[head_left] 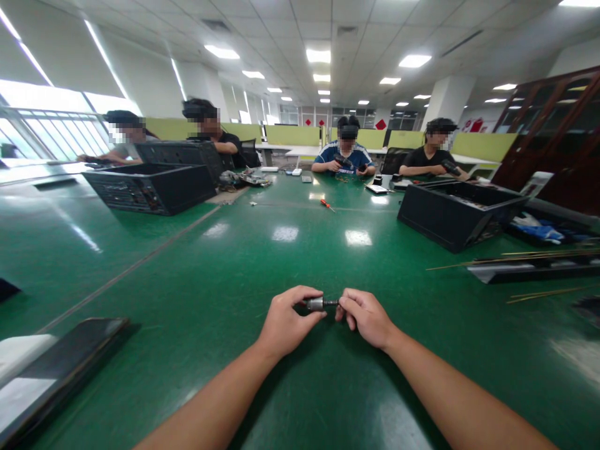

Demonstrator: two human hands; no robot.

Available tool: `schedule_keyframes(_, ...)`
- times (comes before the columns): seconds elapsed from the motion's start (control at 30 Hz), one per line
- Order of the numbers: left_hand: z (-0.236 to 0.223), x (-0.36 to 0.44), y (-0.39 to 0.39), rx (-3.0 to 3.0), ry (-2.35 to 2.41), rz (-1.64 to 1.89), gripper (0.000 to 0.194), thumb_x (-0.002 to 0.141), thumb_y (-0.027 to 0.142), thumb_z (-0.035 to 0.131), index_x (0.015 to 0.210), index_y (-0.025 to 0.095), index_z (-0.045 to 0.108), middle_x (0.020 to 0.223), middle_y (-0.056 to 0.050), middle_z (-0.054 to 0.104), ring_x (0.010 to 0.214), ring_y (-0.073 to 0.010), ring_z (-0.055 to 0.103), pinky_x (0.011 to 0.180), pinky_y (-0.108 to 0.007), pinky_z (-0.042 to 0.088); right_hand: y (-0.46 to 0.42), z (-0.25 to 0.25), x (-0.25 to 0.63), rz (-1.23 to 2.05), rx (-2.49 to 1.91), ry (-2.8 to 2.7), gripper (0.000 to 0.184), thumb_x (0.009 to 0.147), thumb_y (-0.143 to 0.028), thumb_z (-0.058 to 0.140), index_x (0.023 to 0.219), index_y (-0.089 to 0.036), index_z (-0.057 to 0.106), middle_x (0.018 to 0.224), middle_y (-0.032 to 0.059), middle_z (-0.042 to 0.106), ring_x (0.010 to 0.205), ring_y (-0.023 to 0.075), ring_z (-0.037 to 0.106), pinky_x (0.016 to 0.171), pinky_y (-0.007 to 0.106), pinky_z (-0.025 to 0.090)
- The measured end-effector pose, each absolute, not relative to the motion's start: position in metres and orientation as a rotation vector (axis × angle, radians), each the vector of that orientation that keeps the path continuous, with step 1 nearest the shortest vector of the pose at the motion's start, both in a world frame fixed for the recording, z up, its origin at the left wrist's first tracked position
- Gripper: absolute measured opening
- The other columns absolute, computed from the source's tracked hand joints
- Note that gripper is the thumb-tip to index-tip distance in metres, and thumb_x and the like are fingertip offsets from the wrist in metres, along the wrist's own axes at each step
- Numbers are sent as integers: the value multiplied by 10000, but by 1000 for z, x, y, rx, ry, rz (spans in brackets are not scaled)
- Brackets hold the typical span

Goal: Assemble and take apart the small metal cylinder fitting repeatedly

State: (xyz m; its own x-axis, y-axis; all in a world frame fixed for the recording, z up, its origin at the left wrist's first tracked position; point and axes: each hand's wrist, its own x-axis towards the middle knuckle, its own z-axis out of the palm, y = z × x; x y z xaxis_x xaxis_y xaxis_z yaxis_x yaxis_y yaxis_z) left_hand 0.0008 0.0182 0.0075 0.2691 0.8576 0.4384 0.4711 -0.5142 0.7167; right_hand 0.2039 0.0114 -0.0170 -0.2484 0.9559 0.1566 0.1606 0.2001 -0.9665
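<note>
Between my two hands, just above the green tabletop [262, 250], lies a small silver metal cylinder with a thin dark shaft [317, 304], held level. My left hand [289, 319] grips the cylinder's wide end between thumb and fingers. The thumb and fingertips of my right hand [365, 315] pinch the shaft's far end, with the other fingers curled beneath. The shaft's tip is hidden by the right fingers. The part is too small to tell its exact kind.
Black computer cases [154, 187] [454, 212] stand at left and right. An orange screwdriver [325, 204] lies farther back. A phone-like dark slab [70, 362] sits at the near left. Thin brass-coloured rods [529, 255] lie at right. Several people [344, 153] work across the table.
</note>
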Motion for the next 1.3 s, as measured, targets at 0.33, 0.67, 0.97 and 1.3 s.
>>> schedule_keyframes(0.33,5,-3,20,2153,1147,1239,254,703,178,770,949,210,714,914,-37,741,853,-190,680,805,-324,535,15,-25,206,1157,-1080,-1538,495,946,-483,427,597,-166,576,542,18,599,418,103,450,499,243,372)
schedule_keyframes(0.67,7,-1,18,2137,1194,1256,247,688,197,775,926,207,708,895,-32,738,817,-188,682,759,-313,542,17,-24,207,1234,-1017,-1450,511,918,-496,450,507,-192,455,577,59,662,404,100,469,522,257,408)
schedule_keyframes(0.97,8,-3,22,2080,1386,1235,296,758,383,733,1002,218,708,924,-40,741,823,-202,674,789,-341,540,24,-18,210,1338,-923,-1038,454,877,-492,446,525,-214,373,594,89,666,371,114,452,407,265,310)
schedule_keyframes(1.3,0,-8,38,1584,1288,1345,590,796,437,669,1292,141,550,1103,-120,727,1000,-236,705,939,-389,546,27,-21,211,1403,-855,-972,444,842,-517,504,541,-207,400,605,85,673,391,119,467,435,265,330)
